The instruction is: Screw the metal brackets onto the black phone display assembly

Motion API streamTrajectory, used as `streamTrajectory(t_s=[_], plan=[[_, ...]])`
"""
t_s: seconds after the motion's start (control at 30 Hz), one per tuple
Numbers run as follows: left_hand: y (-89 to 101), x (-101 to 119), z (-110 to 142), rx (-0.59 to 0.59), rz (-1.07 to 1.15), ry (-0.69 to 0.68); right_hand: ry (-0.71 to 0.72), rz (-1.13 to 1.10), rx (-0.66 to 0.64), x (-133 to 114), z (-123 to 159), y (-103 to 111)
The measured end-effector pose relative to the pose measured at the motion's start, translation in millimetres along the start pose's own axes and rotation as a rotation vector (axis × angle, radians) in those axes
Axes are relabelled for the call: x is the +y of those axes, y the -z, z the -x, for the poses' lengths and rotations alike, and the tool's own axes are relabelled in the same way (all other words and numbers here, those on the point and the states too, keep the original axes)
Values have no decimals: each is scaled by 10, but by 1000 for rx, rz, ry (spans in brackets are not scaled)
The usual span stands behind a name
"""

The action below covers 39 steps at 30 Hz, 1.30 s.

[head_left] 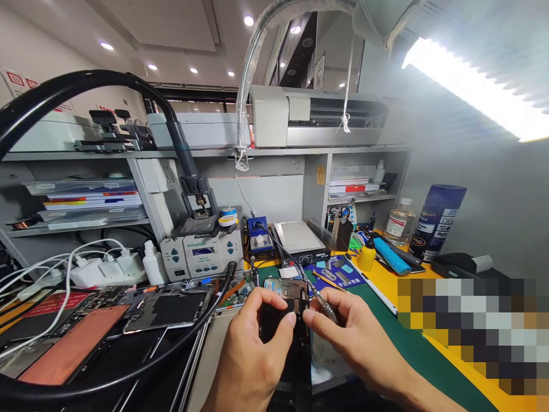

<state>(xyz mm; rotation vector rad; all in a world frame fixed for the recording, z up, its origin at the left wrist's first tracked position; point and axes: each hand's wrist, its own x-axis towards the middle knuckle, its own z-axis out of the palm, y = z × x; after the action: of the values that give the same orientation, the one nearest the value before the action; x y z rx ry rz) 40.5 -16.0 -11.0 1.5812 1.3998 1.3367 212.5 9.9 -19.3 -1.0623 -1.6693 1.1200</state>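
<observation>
A black phone (285, 355), its back cover off and inner parts showing near the top, stands tilted in front of me. My left hand (259, 343) is closed around it, with thumb and index finger reaching over its upper part. Between the fingers of my right hand (343, 320) lies the grey handle of a soldering iron (325, 307), whose black cord runs back to a small blue station (259, 237). The right thumb and fingertip are at the phone's right edge. The iron's tip is hidden from me.
A hot-air station (203, 252) stands behind, its thick black hose (171, 357) looping across the left. Phone parts, including a copper-coloured plate (75, 346), lie at left. A heating plate (300, 237), yellow bottle (366, 256) and blue spray can (437, 223) stand further back. A bright lamp (476, 86) hangs upper right.
</observation>
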Motion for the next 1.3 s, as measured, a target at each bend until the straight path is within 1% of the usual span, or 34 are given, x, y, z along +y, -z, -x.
streamTrajectory(t_s=[0.1,0.27,0.5,0.67,0.8,0.87,1.0,1.13,1.17,1.23,1.3], plan=[[23,1,3,-45,17,23,2,29,20,0,0,2],[51,-62,-19,-105,119,29,-6,15,-16,-9,0,4],[80,-66,-39,-164,218,74,2,19,-2,0,-26,0],[65,-84,-61,-171,162,107,1,-19,-16,3,-32,-1],[71,-82,-77,-127,157,95,-40,-98,-51,22,-17,22],[78,-61,-78,-115,210,119,-51,-151,-49,32,-18,33],[135,-9,-98,-144,360,213,-56,-206,-18,39,-42,52],[296,-14,-192,-69,315,248,-27,-122,7,12,-73,154],[339,-25,-222,-73,285,266,-19,-79,-4,0,-79,202],[400,-54,-275,-95,258,293,-4,38,-61,-24,-91,314],[420,-84,-310,-99,217,293,19,190,-123,-40,-100,422]])
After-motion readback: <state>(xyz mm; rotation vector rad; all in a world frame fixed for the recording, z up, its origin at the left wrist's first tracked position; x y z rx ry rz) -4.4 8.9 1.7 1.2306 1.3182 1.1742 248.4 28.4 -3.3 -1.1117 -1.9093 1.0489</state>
